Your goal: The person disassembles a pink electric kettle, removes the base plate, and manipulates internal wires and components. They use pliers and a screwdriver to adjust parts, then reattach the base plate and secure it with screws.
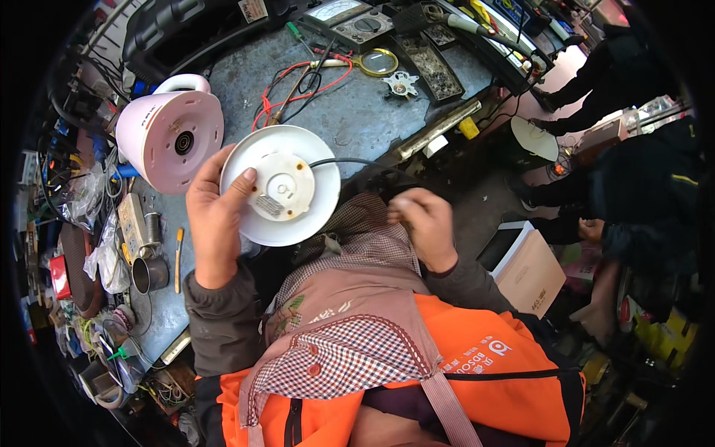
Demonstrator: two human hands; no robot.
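Note:
My left hand (216,212) grips the white round kettle base (325,201) by its left rim, thumb on top. The base's underside faces me, with a raised disc in the middle and small brownish screw holes. A dark power cord (357,161) runs from its right side toward the bench edge. To the right of the base, my right hand (428,227) is closed with its fingers curled, slightly blurred; whether anything is in it is hidden. A pink electric kettle (160,141) lies on its side at the left, its bottom with the round connector facing me.
On the blue-grey bench (357,112) are an analog multimeter (357,22), red and black test leads (268,93), a magnifying glass (377,62), a metal part (402,83), a brush (179,261) and a metal cup (150,274). A cardboard box (530,276) and people stand at the right.

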